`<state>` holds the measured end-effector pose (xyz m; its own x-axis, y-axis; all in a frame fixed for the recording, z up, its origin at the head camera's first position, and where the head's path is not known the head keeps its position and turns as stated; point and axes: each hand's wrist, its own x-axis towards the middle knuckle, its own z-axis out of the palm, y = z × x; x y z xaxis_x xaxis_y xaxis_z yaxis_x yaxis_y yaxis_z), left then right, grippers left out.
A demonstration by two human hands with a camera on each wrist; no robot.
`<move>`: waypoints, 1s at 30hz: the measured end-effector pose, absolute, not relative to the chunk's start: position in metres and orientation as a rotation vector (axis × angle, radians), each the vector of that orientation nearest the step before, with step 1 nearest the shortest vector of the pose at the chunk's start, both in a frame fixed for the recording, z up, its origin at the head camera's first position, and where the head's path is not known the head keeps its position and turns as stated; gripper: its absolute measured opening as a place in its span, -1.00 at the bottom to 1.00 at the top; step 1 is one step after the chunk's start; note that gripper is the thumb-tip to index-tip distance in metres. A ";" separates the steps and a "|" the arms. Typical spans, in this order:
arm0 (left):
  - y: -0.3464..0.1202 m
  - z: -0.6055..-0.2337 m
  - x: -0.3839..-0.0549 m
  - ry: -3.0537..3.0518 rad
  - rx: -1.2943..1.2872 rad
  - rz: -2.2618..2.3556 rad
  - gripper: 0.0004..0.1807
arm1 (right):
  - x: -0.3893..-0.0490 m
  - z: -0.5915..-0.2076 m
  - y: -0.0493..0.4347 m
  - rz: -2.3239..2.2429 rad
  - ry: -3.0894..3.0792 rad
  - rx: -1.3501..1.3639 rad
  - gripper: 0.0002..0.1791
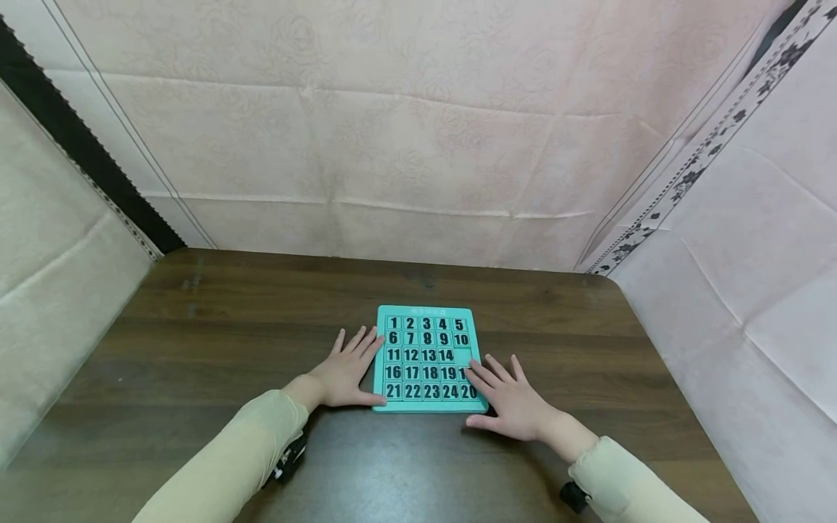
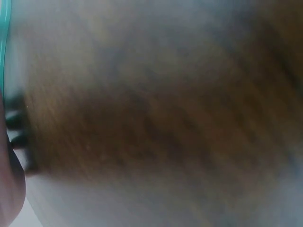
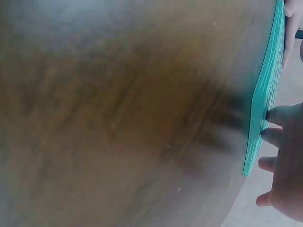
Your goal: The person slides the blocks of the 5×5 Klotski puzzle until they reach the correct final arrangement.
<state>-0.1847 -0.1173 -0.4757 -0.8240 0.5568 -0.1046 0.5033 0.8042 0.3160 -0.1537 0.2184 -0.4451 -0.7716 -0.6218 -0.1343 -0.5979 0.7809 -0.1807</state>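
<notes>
A teal number sliding puzzle (image 1: pixel 429 399) lies flat on the wooden table, its tiles in rows with black numerals. The square at the right end of the third row, after 14, has no tile; the bottom row reads 21, 22, 23, 24, 20. My left hand (image 1: pixel 343 374) rests at the puzzle's left edge, fingers spread, thumb on the lower left corner. Over the right edge, my right hand (image 1: pixel 513 403) touches the board with outstretched fingertips and partly covers the fourth row's last tile. In the right wrist view, fingertips (image 3: pixel 272 136) meet the puzzle's side (image 3: pixel 258 109).
The brown wooden table (image 1: pixel 216 334) extends around the puzzle. A pale patterned cloth (image 1: pixel 418 145) hangs behind its far edge. White cloths stand at the left (image 1: pixel 59 254) and right (image 1: pixel 739 290). Dark bands sit at both wrists.
</notes>
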 end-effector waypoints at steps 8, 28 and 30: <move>-0.117 -0.476 -0.185 2.799 0.833 0.404 0.20 | -0.154 -0.446 0.217 -0.176 2.791 -0.939 -0.13; -0.117 -0.477 -0.185 2.806 0.845 0.402 0.19 | -0.173 -0.448 0.211 -0.108 2.808 -0.896 -0.08; -0.117 -0.477 -0.185 2.805 0.842 0.395 0.19 | -0.175 -0.449 0.212 -0.106 2.813 -0.898 -0.08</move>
<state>-0.1850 -0.1171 -0.4772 -0.8217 0.5610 -0.1005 0.5114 0.8036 0.3044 -0.1749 0.2116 -0.4490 -0.7997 -0.5801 -0.1551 -0.5667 0.8145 -0.1241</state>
